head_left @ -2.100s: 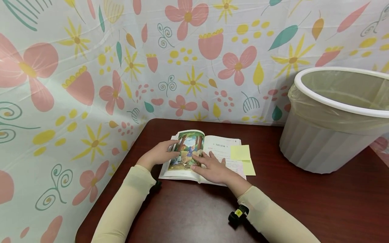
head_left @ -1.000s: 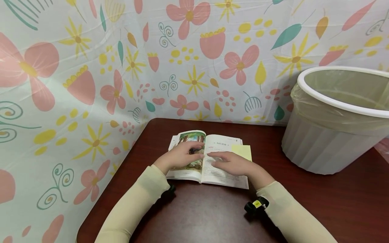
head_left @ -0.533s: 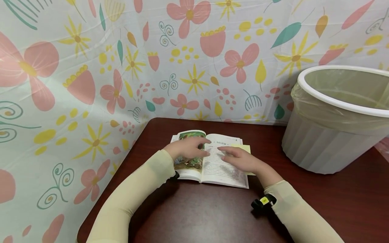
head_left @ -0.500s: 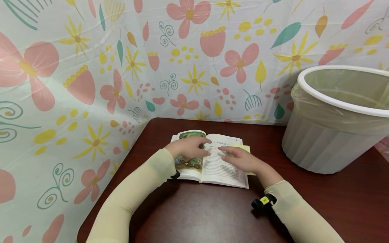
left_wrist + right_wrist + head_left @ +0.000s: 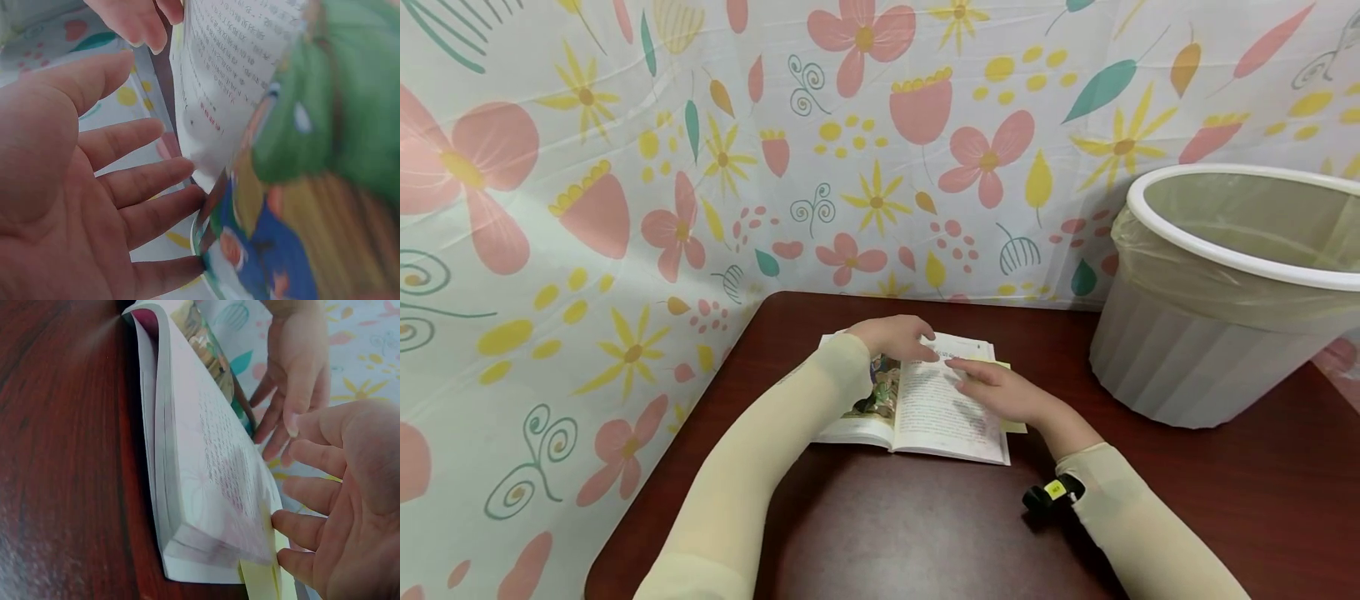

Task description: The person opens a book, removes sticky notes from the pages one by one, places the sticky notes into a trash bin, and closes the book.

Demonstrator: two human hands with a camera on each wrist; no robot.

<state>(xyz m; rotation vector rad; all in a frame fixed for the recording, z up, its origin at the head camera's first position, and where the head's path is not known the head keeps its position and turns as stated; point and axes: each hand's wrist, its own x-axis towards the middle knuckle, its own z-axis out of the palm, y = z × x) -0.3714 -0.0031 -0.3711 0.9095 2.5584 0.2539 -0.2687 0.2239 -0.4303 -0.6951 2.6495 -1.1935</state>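
Note:
An open book (image 5: pixel 951 421) lies on the table, an illustrated page on its left and a printed page (image 5: pixel 219 456) on its right. Over its upper part reaches my left hand (image 5: pixel 897 336), fingers spread and loosely bent. In the left wrist view that hand's (image 5: pixel 69 194) fingertips come up to the edge of the picture page (image 5: pixel 269 250); touch is hard to judge. My right hand (image 5: pixel 1006 393) is over the right page, fingers extended toward the left hand. In the right wrist view, its (image 5: pixel 350 487) lower fingertips meet the page edge beside yellow sticky notes (image 5: pixel 259 578).
A grey lined bin (image 5: pixel 1187 358) with a white rim stands on the table at the right. A floral cloth (image 5: pixel 880 200) hangs behind and to the left. Dark red-brown tabletop (image 5: pixel 880 525) extends in front of the book. A black wrist device (image 5: pixel 1052 493) sits at the right sleeve.
From the left page, my left hand has moved right and up to the book's upper middle. The right hand has shifted rightward over the right page. The book stays open.

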